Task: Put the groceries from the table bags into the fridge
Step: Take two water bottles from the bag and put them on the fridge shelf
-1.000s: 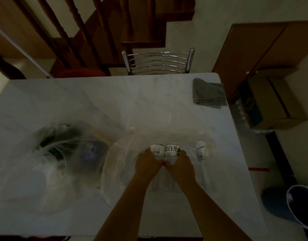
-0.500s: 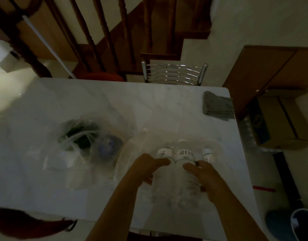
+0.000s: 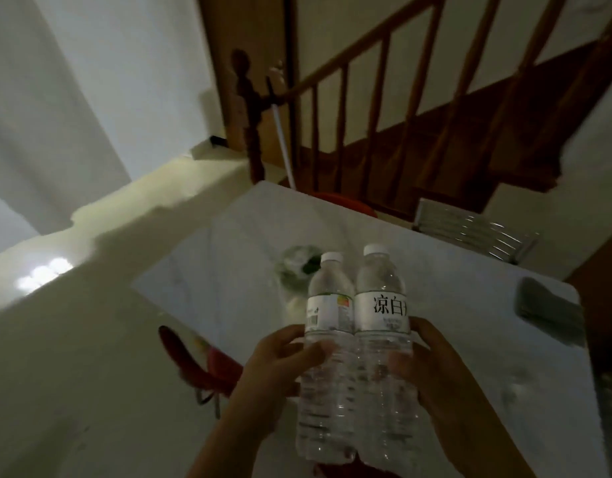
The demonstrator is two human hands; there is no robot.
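Change noted: you have lifted the two water bottles clear of the clear bag that held them half a second ago, and your view has swung left, away from the bench (image 3: 453, 281) and toward the wall and staircase (image 3: 435, 108). That puts one load of groceries out of the bags and in transit; the fridge is not in view, so how far you must carry it cannot be judged.

Hands: your left hand (image 3: 280, 363) is wrapped round the left bottle (image 3: 327, 339), thumb across its front. Your right hand (image 3: 435, 370) grips the right bottle (image 3: 382, 339), the one with the printed label, thumb also across the front. The bottles stand upright, side by side and touching, capped, held above the near edge of the bench.

Surroundings, largest first: the pale floor (image 3: 73, 357) runs off to the left, and the route that way appears open. The staircase rail stands behind the bench. A metal chair (image 3: 470, 232) sits at the far side. A red stool (image 3: 208, 363) stands by the near left corner of the bench and is the nearest thing in your path if you turn left; step wide of it. A bag of greens (image 3: 297, 267) remains on the bench behind the bottles, unpacked. A dark folded cloth (image 3: 549, 312) lies near the right edge
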